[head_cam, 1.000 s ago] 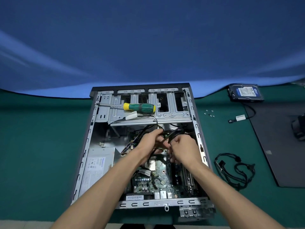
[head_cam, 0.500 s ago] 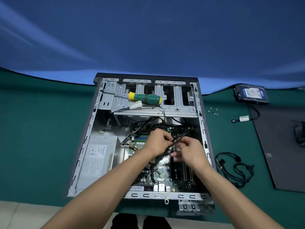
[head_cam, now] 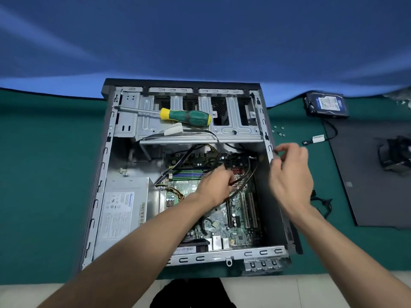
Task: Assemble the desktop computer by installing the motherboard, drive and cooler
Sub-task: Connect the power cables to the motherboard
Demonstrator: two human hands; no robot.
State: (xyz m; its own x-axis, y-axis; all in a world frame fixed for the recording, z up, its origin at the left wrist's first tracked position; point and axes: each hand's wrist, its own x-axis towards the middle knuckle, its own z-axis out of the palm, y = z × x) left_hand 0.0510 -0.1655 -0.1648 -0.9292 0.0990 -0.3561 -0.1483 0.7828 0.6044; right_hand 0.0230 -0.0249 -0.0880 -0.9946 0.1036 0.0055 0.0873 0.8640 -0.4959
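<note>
Item: open computer case (head_cam: 104, 196), lying on its side on the green surface (head_cam: 44, 174).

Progress, judged: motherboard (head_cam: 235, 221) sits inside the case, so that step looks done or close to it. Drive and cooler are both outside the case and not yet fitted; cabling appears to be the step in hand.

Contents of case: motherboard on the case floor, right of centre; power supply (head_cam: 124, 205) at lower left; drive cage (head_cam: 226, 130) across the far end, no drive visible in it; loose black cables (head_cam: 242, 185) draped over the board. A screwdriver (head_cam: 189, 117) with a green and yellow handle rests on top of the cage.

Outside the case: hard drive (head_cam: 327, 105) at the far right on the surface, well apart from the cage; small screws (head_cam: 279, 131) near the case's right wall; a cable bundle (head_cam: 322, 203) by the right wrist; side panel (head_cam: 373, 174) lying flat, with the cooler (head_cam: 395, 155) on it, blurred.

Hands: left hand (head_cam: 216, 187) is over the board, fingers curled round the black cables. Right hand (head_cam: 289, 174) is raised at the case's right wall, fingers pinching something small and dark at the wall's edge; what it is cannot be told.
</note>
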